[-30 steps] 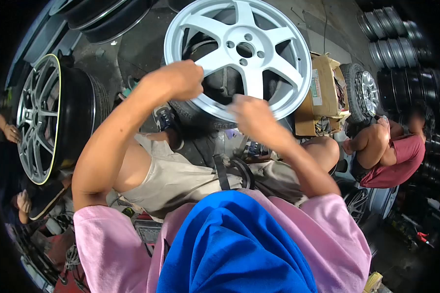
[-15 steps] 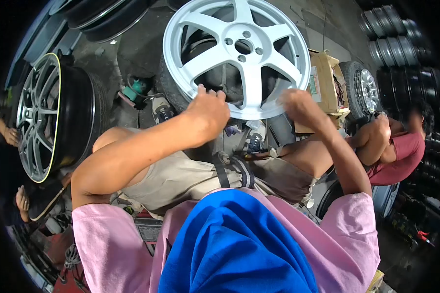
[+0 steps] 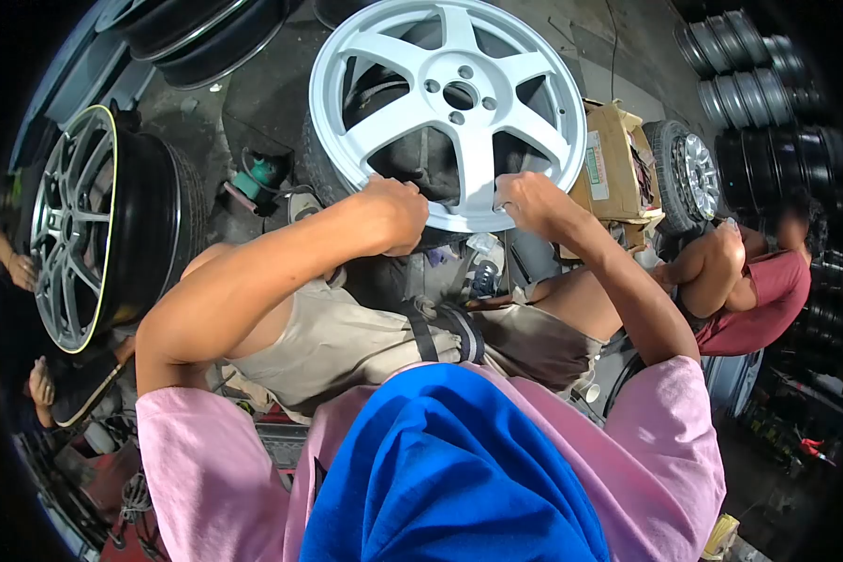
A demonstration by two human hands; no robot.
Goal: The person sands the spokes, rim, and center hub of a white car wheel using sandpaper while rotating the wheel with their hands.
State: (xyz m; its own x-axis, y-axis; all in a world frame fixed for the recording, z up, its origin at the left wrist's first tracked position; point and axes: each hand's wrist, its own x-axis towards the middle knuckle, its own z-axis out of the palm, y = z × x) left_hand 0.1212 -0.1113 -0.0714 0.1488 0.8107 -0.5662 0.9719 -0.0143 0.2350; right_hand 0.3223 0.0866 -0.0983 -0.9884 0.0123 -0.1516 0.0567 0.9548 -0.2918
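Observation:
A white six-spoke wheel rim (image 3: 478,159) lies face up in front of me, raised on a dark tire (image 3: 320,159). At its near left edge is my left hand (image 3: 393,215), fingers curled closed against the lip. My right hand (image 3: 532,201) is closed in a pinch at the near right edge, beside the foot of the spoke closest to me. Whatever either hand may hold is hidden by the fingers.
A grey rim on a tire (image 3: 75,225) stands at left, near another person's hand (image 3: 21,272). A green power tool (image 3: 260,173) lies on the floor. Right are a cardboard box (image 3: 613,159), a chrome wheel (image 3: 695,173), stacked rims (image 3: 745,98) and a seated person (image 3: 759,300).
My right hand, blurred before, has come left onto the near edge of the white rim. My left hand has shifted slightly left, its fingers lower. The white rim appears slightly left.

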